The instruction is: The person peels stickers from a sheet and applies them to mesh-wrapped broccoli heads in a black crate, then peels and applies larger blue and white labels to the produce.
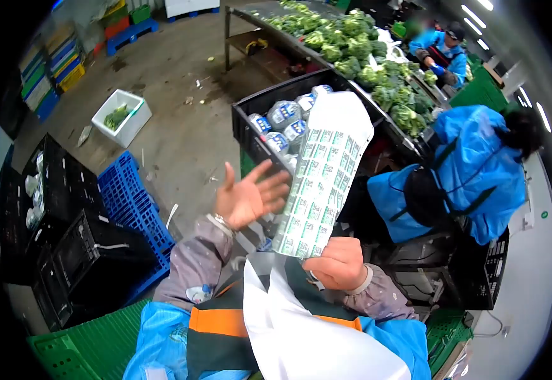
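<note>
My right hand (336, 263) is closed around the lower edge of a sheet of stickers (319, 190). The sheet carries rows of small green and white labels with square codes, and its upper end is blank white. Just left of it, my left hand (250, 195) is spread, palm up and slightly blurred, with nothing in it. White backing paper (307, 329) hangs over my lap and apron. Behind the sheet stands a black crate (250, 126) of plastic-wrapped bundles (283, 115) with blue and white labels, partly hidden by the sheet.
A table of broccoli (358, 47) runs along the back. One person in blue (463, 171) bends at the right; another (447, 54) works farther back. Black crates (92, 253), a blue pallet (133, 209) and a white box (130, 130) of greens stand on the left.
</note>
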{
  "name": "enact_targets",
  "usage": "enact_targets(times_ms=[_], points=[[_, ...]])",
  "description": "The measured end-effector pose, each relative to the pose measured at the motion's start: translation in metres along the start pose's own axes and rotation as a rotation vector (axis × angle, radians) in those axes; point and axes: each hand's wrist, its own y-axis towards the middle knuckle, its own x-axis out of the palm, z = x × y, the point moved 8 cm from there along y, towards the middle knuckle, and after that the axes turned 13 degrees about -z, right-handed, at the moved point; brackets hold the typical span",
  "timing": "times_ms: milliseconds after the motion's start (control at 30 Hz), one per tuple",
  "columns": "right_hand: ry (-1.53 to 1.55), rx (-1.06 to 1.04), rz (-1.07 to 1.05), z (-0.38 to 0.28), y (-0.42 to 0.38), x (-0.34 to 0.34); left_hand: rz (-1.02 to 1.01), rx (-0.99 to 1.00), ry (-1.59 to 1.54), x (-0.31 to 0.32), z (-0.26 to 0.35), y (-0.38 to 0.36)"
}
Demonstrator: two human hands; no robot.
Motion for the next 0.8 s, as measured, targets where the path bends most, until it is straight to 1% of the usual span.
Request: enact_targets(times_ms=[33,67,100,133,167,200,267,300,333,400,433,467,533,567,600,633,667,733,767,800], points=[[0.002,-0.019,-0.035,0.005,0.0,0.012,0.127,-0.014,0.149,-0.01,0.019,-0.003],[0.024,-0.058,-0.02,0.008,0.006,0.017,0.256,-0.032,0.298,-0.021,0.037,-0.006],[0.044,-0.098,0.0,0.013,0.015,0.02,0.414,-0.095,0.532,-0.04,0.053,-0.012],[0.065,-0.138,0.022,0.018,0.024,0.02,0.563,-0.15,0.663,-0.054,0.061,-0.013],[0.064,-0.154,-0.038,0.028,0.032,0.018,0.551,-0.205,0.631,-0.067,0.067,-0.01],[0.077,-0.206,-0.026,0.037,0.041,0.012,0.534,-0.263,0.605,-0.077,0.076,-0.001],[0.093,-0.305,0.004,0.058,0.062,0.0,0.572,-0.219,0.906,-0.075,0.122,0.028],[0.13,-0.34,0.049,0.072,0.07,-0.008,0.549,-0.149,1.109,-0.061,0.145,0.053],[0.132,-0.342,0.075,0.086,0.074,-0.012,0.475,-0.181,1.278,-0.05,0.165,0.079],[0.118,-0.346,0.125,0.119,0.079,-0.027,0.078,-0.478,1.169,-0.05,0.173,0.132],[0.075,-0.299,0.127,0.14,0.078,-0.032,0.073,-0.54,0.972,-0.056,0.172,0.147],[0.045,-0.201,0.117,0.163,0.075,-0.035,0.181,-0.679,1.129,-0.072,0.182,0.164],[-0.005,0.007,0.088,0.208,0.064,-0.038,0.033,-0.855,1.24,-0.065,0.188,0.189],[0.006,0.091,0.057,0.231,0.059,-0.037,0.12,-0.883,1.332,-0.07,0.199,0.202],[0.131,0.189,-0.046,0.26,0.052,-0.033,0.21,-0.91,1.425,-0.074,0.21,0.213],[0.387,0.389,-0.037,0.298,0.037,-0.029,0.24,-0.87,1.454,-0.071,0.219,0.227],[0.655,0.584,-0.028,0.331,0.017,-0.016,0.283,-0.942,1.54,-0.075,0.232,0.237],[1.074,0.584,0.381,0.393,-0.012,-0.008,0.149,-0.934,1.64,-0.08,0.247,0.261],[1.082,0.612,0.519,0.416,-0.007,-0.011,0.132,-1.026,1.791,-0.082,0.254,0.269],[1.081,0.636,0.66,0.435,0.003,-0.013,0.092,-1.074,1.832,-0.084,0.258,0.276]])
